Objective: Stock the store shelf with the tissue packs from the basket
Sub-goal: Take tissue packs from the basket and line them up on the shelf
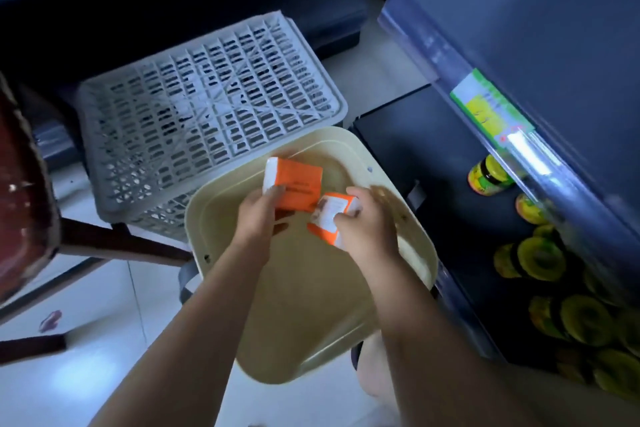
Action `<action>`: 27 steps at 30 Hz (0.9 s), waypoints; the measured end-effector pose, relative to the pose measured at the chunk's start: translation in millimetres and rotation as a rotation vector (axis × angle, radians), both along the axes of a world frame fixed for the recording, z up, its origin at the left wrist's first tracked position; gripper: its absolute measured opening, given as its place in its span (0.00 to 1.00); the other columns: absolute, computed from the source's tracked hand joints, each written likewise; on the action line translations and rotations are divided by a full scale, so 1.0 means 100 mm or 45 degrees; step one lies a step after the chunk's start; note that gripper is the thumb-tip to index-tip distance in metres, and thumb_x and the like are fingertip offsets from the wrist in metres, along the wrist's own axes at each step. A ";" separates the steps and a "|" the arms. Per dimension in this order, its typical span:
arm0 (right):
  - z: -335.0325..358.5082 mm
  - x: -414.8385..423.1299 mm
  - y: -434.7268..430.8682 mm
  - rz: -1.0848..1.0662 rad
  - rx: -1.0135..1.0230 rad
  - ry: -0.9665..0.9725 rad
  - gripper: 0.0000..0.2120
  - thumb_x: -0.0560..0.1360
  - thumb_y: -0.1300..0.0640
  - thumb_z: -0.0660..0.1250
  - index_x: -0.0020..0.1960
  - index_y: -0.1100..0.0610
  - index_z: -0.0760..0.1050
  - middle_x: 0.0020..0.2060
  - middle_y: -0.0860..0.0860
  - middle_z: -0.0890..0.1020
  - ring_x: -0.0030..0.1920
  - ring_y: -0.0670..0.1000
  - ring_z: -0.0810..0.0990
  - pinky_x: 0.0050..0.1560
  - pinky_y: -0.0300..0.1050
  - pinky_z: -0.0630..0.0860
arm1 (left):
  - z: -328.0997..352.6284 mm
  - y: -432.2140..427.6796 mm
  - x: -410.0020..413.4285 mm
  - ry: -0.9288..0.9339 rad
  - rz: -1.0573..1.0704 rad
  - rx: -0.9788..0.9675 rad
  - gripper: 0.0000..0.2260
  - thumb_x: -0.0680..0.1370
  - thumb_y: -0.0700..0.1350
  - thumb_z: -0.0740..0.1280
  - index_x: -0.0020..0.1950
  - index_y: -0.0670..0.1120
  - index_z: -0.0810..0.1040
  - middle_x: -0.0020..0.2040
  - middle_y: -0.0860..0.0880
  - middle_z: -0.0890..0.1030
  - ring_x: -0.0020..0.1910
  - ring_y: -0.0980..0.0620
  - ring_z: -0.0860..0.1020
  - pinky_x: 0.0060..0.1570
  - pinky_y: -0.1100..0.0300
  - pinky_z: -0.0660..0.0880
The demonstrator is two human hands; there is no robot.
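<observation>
A cream plastic basket [221, 218] stands on the floor below me. My left hand [258, 217] grips an orange and white tissue pack [298, 184] above the basket's inside. Just to its right, my right hand [369, 222] grips a second orange tissue pack [329, 215] with a printed label facing up. The two packs almost touch. The dark store shelf [519, 28] runs along the right side, its front rail carrying a green and yellow price tag [485, 107].
An upturned grey slotted crate [207, 107] lies behind the basket. Several jars with yellow lids [540, 256] fill the lower shelf at the right. A dark red chair [24, 191] with wooden legs stands at the left on the white tiled floor.
</observation>
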State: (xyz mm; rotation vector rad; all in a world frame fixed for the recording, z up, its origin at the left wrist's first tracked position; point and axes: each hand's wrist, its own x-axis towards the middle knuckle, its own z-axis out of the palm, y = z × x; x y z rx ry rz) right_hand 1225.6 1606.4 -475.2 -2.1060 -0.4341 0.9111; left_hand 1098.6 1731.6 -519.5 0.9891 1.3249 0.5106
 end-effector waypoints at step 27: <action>3.10 0.48 -2.66 -0.684 0.971 -0.573 0.32 0.72 0.67 0.75 0.66 0.38 0.72 0.58 0.49 0.83 0.58 0.47 0.84 0.58 0.48 0.81 | 3.25 -1.74 1.28 -1.137 -0.641 0.039 0.08 0.83 0.46 0.61 0.55 0.48 0.79 0.48 0.47 0.83 0.44 0.50 0.80 0.41 0.59 0.76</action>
